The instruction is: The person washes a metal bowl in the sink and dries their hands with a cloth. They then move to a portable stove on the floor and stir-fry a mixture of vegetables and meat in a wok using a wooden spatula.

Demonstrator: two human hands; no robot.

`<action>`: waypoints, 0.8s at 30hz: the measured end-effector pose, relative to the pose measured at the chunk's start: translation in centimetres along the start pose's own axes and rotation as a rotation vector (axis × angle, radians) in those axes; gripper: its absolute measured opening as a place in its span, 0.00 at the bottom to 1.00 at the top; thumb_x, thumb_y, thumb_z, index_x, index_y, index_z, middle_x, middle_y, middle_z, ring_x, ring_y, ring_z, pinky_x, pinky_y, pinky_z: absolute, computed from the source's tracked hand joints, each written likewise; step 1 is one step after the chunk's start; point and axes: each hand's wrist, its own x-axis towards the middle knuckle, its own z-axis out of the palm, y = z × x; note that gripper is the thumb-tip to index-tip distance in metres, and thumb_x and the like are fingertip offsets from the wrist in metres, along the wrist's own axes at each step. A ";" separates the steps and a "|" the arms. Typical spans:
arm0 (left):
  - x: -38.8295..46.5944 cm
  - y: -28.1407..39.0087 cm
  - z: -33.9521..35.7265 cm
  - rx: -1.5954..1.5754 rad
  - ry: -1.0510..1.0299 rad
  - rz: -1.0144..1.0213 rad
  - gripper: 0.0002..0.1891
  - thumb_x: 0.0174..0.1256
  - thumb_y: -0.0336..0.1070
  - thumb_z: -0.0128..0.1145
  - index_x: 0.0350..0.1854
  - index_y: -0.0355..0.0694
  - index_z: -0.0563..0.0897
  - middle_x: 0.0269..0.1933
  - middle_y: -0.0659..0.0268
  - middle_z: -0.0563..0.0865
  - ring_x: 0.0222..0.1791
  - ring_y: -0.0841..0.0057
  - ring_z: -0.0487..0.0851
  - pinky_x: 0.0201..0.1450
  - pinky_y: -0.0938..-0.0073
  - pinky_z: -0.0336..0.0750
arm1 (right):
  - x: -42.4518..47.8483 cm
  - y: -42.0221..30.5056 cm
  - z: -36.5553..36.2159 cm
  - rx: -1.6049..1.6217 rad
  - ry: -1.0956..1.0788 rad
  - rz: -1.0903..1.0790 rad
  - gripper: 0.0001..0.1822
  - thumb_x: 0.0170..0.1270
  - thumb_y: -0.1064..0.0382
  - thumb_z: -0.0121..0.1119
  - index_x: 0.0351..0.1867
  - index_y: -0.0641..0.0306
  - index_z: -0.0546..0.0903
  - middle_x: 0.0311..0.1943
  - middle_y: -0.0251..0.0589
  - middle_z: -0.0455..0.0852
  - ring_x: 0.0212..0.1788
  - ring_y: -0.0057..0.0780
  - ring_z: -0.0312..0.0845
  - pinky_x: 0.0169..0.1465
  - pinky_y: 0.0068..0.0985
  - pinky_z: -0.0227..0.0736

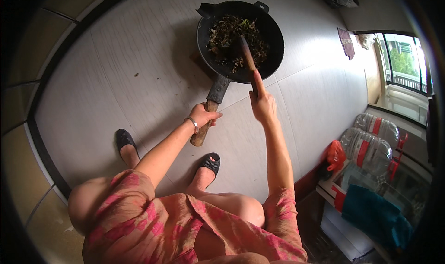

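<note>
A dark metal wok (pixel 276 52) with a pouring spout and a small loop handle stands before me, over something reddish brown that it mostly hides. My left hand (pixel 203 115) grips its wooden handle (pixel 200 135), below the metal socket. Dry, dark chopped leaves or herbs (pixel 226 33) cover the bottom of the wok, with a few green bits among them. In my right hand (pixel 264 106) is a wooden stirring stick or spatula (pixel 247 55), index finger laid along its shaft. The dark end of this tool reaches into the leaves.
Pale floor tiles (pixel 156 55) surround the wok, with small crumbs on them. My slippered feet (pixel 210 165) are just below the handle. At right are large clear plastic bottles (pixel 370 153), a red plastic bag (pixel 336 155) and a teal cloth (pixel 375 213) on a glass-topped table (pixel 365 177). A window (pixel 405 60) lies beyond.
</note>
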 end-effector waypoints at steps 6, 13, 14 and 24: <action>-0.6 -0.1 -0.5 -0.011 0.022 0.003 0.13 0.48 0.35 0.68 0.27 0.38 0.74 0.22 0.68 0.78 0.18 0.80 0.77 0.24 0.79 0.76 | -0.6 -1.7 -1.1 0.148 0.019 -0.051 0.37 0.59 0.64 0.53 0.67 0.28 0.52 0.37 0.54 0.82 0.38 0.52 0.78 0.39 0.41 0.71; -0.3 0.4 -0.4 0.005 0.030 -0.015 0.14 0.48 0.35 0.68 0.27 0.37 0.73 0.22 0.67 0.78 0.17 0.80 0.77 0.24 0.79 0.76 | 0.3 -1.9 -0.6 0.083 -0.052 0.013 0.37 0.58 0.66 0.53 0.67 0.32 0.54 0.31 0.52 0.82 0.34 0.53 0.78 0.35 0.42 0.70; -0.6 0.1 -0.8 -0.005 0.044 -0.016 0.14 0.48 0.35 0.68 0.27 0.37 0.74 0.22 0.67 0.78 0.18 0.80 0.77 0.23 0.79 0.76 | -0.2 -2.5 -0.7 0.184 -0.075 0.064 0.36 0.59 0.66 0.53 0.67 0.30 0.55 0.38 0.55 0.82 0.40 0.52 0.79 0.37 0.40 0.69; -0.8 0.2 -0.4 -0.007 0.042 -0.028 0.13 0.48 0.34 0.67 0.27 0.37 0.73 0.21 0.67 0.78 0.17 0.81 0.76 0.22 0.79 0.74 | -0.9 -2.7 -0.2 0.245 -0.019 0.044 0.37 0.58 0.67 0.54 0.67 0.31 0.55 0.35 0.53 0.83 0.36 0.50 0.79 0.37 0.39 0.71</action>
